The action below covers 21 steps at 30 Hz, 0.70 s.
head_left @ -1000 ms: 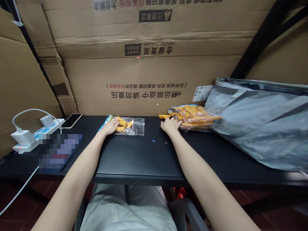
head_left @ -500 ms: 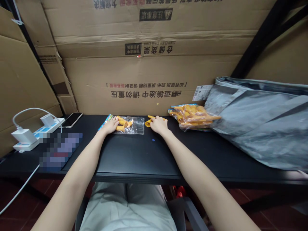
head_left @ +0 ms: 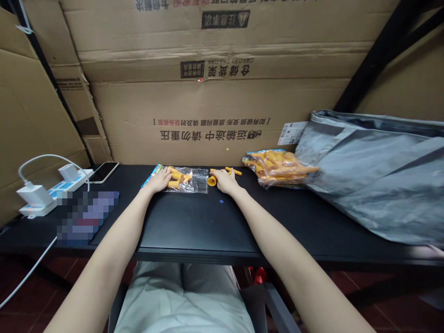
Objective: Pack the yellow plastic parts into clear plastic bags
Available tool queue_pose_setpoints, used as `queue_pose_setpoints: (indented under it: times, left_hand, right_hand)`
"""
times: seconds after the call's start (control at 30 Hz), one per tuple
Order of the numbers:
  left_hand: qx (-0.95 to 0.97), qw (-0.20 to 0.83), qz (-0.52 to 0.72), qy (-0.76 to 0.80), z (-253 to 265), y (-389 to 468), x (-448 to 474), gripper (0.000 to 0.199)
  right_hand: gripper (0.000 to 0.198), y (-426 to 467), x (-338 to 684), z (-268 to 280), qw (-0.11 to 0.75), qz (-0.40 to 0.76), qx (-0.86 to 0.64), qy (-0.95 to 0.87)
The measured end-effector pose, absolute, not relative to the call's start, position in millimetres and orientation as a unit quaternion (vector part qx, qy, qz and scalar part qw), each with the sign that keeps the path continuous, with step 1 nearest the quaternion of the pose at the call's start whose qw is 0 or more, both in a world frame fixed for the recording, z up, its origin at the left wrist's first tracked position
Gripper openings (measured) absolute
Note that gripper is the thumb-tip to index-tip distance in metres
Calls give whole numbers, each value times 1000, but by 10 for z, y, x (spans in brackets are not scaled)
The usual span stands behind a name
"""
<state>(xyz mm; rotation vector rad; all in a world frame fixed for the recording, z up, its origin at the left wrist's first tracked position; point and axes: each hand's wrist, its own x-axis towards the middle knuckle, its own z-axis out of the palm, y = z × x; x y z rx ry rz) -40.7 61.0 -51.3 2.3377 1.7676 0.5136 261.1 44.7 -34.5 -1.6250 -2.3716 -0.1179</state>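
Observation:
A clear plastic bag (head_left: 198,180) with a colourful header lies on the table and holds several yellow plastic pieces (head_left: 175,184). My left hand (head_left: 160,179) rests flat over its header end, fingers stretched out. To the right, my right hand (head_left: 225,179) is closed at a small yellow flared plastic piece (head_left: 212,181), whose wide mouth faces me; the fingertips are partly hidden behind it. Just beyond that hand lies a thin yellow stick (head_left: 236,171) on the tabletop, its left end covered by the fingers.
Filled bags of yellow pieces (head_left: 277,166) lie at the back right, against a large grey fabric bag (head_left: 367,180). At left are a power strip (head_left: 65,187) with chargers, a phone (head_left: 104,172) and a blurred-out flat item (head_left: 88,217). Cardboard (head_left: 194,101) walls the back.
My right hand has shifted slightly, bringing the flared piece a little left and toward me. The stick now shows more clearly behind it. My left hand stays put.

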Motion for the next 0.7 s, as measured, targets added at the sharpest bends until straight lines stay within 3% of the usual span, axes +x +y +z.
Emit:
queue_pose_setpoints:
  times: [0.3,0.5,0.7]
  left_hand:
    - [788,98,179,581,-489,595,-412,63]
    - [786,107,183,581,-488,600,-393,63]
    - [783,120,186,581,-463,573,-357,63]
  right_hand:
    - [40,362,2546,-255,194,-104,-485,-847]
    - [34,252,2371,-132,143,-138,-456,-868]
    - [26,123,2228,-84,131,-95,-450,-878]
